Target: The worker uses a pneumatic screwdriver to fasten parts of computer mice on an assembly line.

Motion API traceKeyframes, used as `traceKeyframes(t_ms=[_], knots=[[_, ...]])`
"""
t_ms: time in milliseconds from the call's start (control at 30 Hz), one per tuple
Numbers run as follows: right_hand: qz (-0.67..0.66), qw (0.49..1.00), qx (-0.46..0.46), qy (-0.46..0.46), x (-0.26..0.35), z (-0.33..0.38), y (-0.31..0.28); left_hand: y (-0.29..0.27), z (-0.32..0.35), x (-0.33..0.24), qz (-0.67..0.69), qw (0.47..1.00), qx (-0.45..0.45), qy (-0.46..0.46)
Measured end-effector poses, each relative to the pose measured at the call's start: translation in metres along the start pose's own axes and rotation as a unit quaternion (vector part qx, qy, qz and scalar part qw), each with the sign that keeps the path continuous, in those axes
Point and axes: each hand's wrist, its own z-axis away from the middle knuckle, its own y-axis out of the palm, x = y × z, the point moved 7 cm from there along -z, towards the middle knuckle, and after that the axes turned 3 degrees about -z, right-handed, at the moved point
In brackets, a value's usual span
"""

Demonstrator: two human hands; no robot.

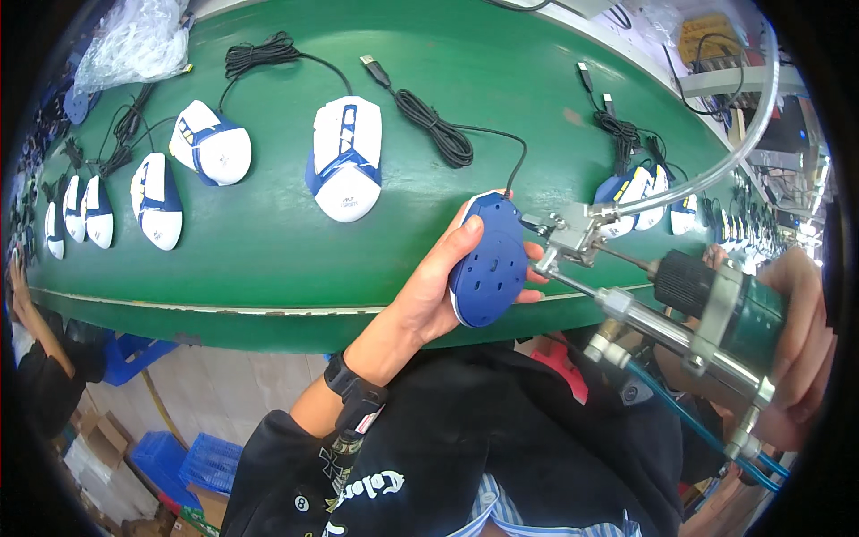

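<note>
Two hands in use. L hand (429,291) grips the mouse (492,264), underside up, over the desk (268,277) near its front edge; thumb on one side, fingertips past the other. R hand (801,336) wraps the driver (756,327). Its head (573,234) sits by the mouse's upper edge; contact: can't tell.

CAUTION (judgement):
1. Loose L grip: curved shell may roll, tip may skid & scratch plastic.
2. L fingertips lie close to the head; a slip may jab them.
3. Cord (438,139) snag may tug the mouse out of line.
4. Hose (761,116) drag may pull the driver off axis.

MATERIALS:
- Mouse: blue hard-plastic base, rounded oval, w/ small recesses; white shell at rim.
- Cord: black, thin, bundled in loops.
- Head: bare metal, blocky.
- Hose: clear, arched, flexible-looking.
- Driver: green body, black ribbed collar.
- Desk: smooth, green, slight sheen.
</note>
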Motion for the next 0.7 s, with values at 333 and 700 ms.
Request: traceKeyframes(t_ms=[333, 700], knots=[[-0.101, 0.992, -0.006, -0.072, -0.042, 0.008, 0.01, -0.01, 0.007, -0.004, -0.017, 1.0, -0.013, 0.006], [-0.062, 0.998, -0.027, -0.018, -0.052, 0.004, 0.022, -0.016, 0.013, -0.007, -0.069, 0.998, -0.006, 0.005]])
